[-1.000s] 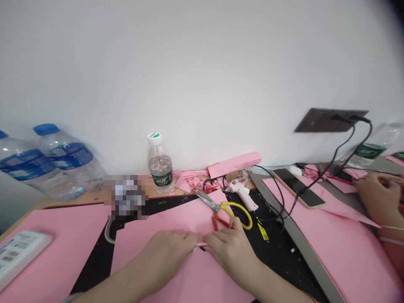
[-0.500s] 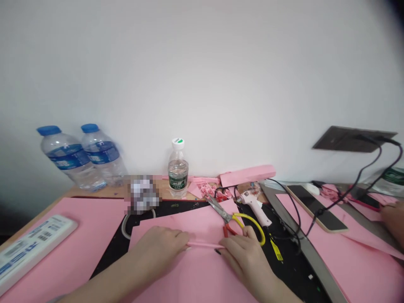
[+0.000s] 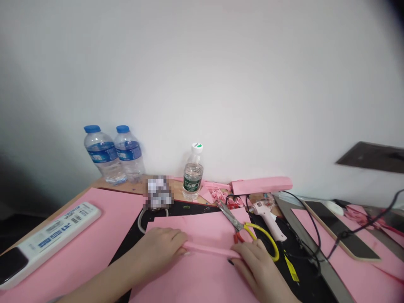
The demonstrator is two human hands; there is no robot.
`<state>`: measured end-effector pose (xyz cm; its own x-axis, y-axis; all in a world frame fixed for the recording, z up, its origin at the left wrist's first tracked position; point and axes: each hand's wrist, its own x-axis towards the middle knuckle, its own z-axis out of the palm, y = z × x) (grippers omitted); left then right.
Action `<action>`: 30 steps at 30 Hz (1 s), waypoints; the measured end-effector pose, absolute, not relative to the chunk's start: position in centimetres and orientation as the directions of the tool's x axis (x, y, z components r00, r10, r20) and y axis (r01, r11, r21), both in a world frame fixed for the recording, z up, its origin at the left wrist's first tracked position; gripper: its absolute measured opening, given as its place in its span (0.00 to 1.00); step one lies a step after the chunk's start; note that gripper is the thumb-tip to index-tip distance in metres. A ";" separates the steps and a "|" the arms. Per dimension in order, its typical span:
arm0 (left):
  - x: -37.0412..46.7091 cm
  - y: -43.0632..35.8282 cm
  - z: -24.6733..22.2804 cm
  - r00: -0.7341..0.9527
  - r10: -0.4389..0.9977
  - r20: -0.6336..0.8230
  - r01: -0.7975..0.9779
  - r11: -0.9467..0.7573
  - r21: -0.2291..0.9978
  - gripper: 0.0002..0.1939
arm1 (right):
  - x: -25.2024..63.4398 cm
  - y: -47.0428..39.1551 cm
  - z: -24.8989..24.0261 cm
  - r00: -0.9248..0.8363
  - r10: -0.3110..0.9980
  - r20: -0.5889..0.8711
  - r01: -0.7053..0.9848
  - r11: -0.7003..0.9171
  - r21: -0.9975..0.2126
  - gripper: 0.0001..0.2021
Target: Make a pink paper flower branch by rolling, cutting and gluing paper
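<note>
A narrow pink paper strip (image 3: 210,249), folded or rolled, stretches between my two hands above a large pink paper sheet (image 3: 202,277). My left hand (image 3: 166,248) pinches its left end, the fingers closed. At the other end, my right hand (image 3: 257,263) grips the strip between thumb and fingers. Just beyond the right hand lies a pair of scissors (image 3: 241,226) with yellow and red handles, blades apart, partly over the sheet. To their right rests a pale pink glue gun (image 3: 269,219) with a black cord.
Two blue-capped bottles (image 3: 107,158) and a smaller water bottle (image 3: 192,172) stand by the wall. A white box (image 3: 63,231) lies on pink paper at left. Pink scraps (image 3: 221,194), a folded pink piece (image 3: 261,185) and a phone (image 3: 342,229) lie at back and right.
My right hand has shifted right, so more of the pink strip shows between the hands. The view has turned left; the other person's hand at right is out of sight.
</note>
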<state>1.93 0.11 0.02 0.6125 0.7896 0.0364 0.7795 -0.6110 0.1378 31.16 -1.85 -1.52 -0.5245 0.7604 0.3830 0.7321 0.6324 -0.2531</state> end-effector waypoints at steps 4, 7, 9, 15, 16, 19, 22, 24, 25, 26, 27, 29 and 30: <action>2.1 0.3 -0.4 0.642 0.766 0.043 0.753 -0.640 0.153 0.11 | 30.8 -1.8 -1.3 -0.522 0.736 0.431 0.694 0.661 -0.286 0.10; 1.9 0.3 -0.5 0.657 0.752 0.043 0.731 -0.651 0.204 0.13 | 30.7 -1.7 -1.2 -0.509 0.749 0.423 0.679 0.652 -0.338 0.11; 1.5 0.3 -0.4 0.658 0.751 0.049 0.722 -0.648 0.240 0.12 | 30.9 -1.7 -1.2 -0.494 0.771 0.401 0.677 0.631 -0.379 0.09; -0.4 1.1 -0.3 0.584 0.809 0.063 0.724 -0.555 0.410 0.12 | 31.6 -1.6 -0.5 -0.423 0.851 0.311 0.665 0.524 -0.532 0.06; -0.6 1.3 -0.4 0.587 0.807 0.063 0.726 -0.559 0.402 0.13 | 31.6 -1.5 -0.3 -0.427 0.850 0.308 0.651 0.526 -0.547 0.06; -0.9 1.5 -0.9 0.595 0.801 0.073 0.730 -0.576 0.369 0.14 | 31.5 -1.4 0.0 -0.445 0.835 0.324 0.617 0.548 -0.565 0.08; -0.9 1.4 -1.7 0.606 0.791 0.081 0.730 -0.594 0.338 0.16 | 31.4 -1.4 -0.1 -0.458 0.811 0.365 0.593 0.584 -0.555 0.10; -0.9 1.3 -1.9 0.611 0.787 0.089 0.725 -0.601 0.337 0.16 | 31.3 -1.3 -0.2 -0.455 0.800 0.391 0.573 0.599 -0.560 0.12; -0.9 1.2 -1.9 0.612 0.785 0.090 0.720 -0.601 0.346 0.17 | 31.3 -1.3 -0.2 -0.448 0.806 0.388 0.566 0.591 -0.575 0.13; -0.9 1.1 -1.7 0.612 0.786 0.089 0.717 -0.599 0.358 0.17 | 31.3 -1.3 -0.1 -0.436 0.820 0.370 0.561 0.569 -0.601 0.13; -0.8 1.0 -1.5 0.611 0.787 0.085 0.712 -0.593 0.376 0.18 | 31.3 -1.3 0.0 -0.419 0.843 0.336 0.557 0.532 -0.638 0.12; -0.7 0.8 -0.8 0.601 0.797 0.057 0.700 -0.560 0.442 0.19 | 31.4 -1.2 0.3 -0.374 0.895 0.244 0.547 0.425 -0.721 0.10; -0.7 0.8 -0.4 0.591 0.806 0.040 0.693 -0.532 0.487 0.19 | 31.4 -1.1 0.5 -0.348 0.916 0.202 0.535 0.371 -0.759 0.10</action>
<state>-0.66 0.80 -0.41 0.5910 0.8057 0.0404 0.6926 -0.5324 0.4866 31.42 -1.11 0.45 -0.3475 0.9157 0.2020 0.5355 0.3706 -0.7589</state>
